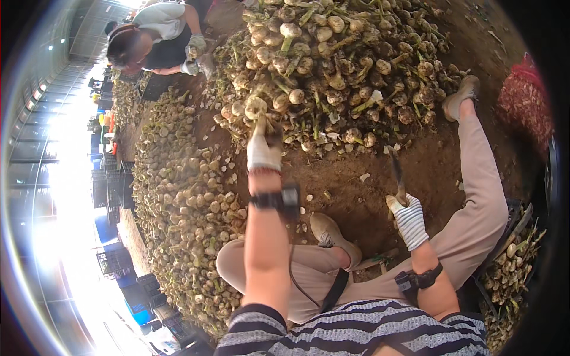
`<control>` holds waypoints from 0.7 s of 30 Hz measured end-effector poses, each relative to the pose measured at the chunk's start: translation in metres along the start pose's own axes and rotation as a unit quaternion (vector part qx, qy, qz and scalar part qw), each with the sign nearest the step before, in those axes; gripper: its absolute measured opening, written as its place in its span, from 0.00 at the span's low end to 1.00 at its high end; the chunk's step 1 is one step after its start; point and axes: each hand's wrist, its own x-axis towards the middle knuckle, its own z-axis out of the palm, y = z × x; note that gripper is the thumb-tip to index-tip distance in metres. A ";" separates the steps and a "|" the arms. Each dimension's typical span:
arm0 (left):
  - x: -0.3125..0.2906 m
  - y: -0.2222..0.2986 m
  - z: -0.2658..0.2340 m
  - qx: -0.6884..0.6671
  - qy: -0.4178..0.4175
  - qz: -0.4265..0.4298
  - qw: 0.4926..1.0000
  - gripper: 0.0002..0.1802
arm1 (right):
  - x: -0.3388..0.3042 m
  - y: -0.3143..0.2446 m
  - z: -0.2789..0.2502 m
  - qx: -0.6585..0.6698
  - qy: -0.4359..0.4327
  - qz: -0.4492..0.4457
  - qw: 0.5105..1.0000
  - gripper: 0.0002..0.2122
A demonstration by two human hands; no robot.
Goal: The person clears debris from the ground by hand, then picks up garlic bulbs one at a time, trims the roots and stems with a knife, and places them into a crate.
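Note:
My left hand (263, 149), in a white glove and smeared by motion, reaches to the near left edge of a large garlic heap (332, 71). A pale garlic bulb (255, 108) sits just beyond its fingers, with the stem running back into the closed hand. In front of my right thigh, my right hand (408, 221), in a striped white glove, is wrapped round the handle of a knife (397, 171). Its dark, narrow blade points away from me, over the bare soil and short of the heap. The garlic bulbs are dirty and still have their stems.
More garlic (184, 219) spreads along my left. A red mesh sack (525, 101) stands at the far right, and a crate of trimmed-off stems (512, 267) is beside my right leg. Another person (155, 38) bends over at the upper left. Dark crates (110, 184) line the left side.

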 end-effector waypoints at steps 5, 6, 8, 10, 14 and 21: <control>-0.177 -0.030 -0.003 0.097 -0.287 0.073 0.950 0.19 | -0.021 0.002 -0.001 -0.024 -0.014 -0.061 0.998 0.09; -0.176 -0.034 -0.018 0.113 -0.352 0.056 0.927 0.20 | -0.027 -0.001 -0.002 -0.023 -0.026 -0.072 0.997 0.09; -0.201 -0.045 -0.037 0.204 -0.244 0.030 0.948 0.24 | -0.040 -0.009 -0.011 -0.025 -0.010 -0.096 0.995 0.09; -0.230 -0.043 -0.040 0.317 -0.289 0.104 0.897 0.28 | -0.049 -0.020 -0.024 -0.164 0.017 -0.288 0.943 0.09; -0.262 -0.049 -0.030 0.446 -0.325 0.122 0.825 0.33 | -0.077 -0.044 -0.033 -0.295 0.062 -0.399 0.866 0.08; -0.262 -0.072 -0.056 0.675 -0.414 0.270 0.548 0.38 | -0.135 -0.067 -0.003 -0.415 0.008 -0.470 0.779 0.09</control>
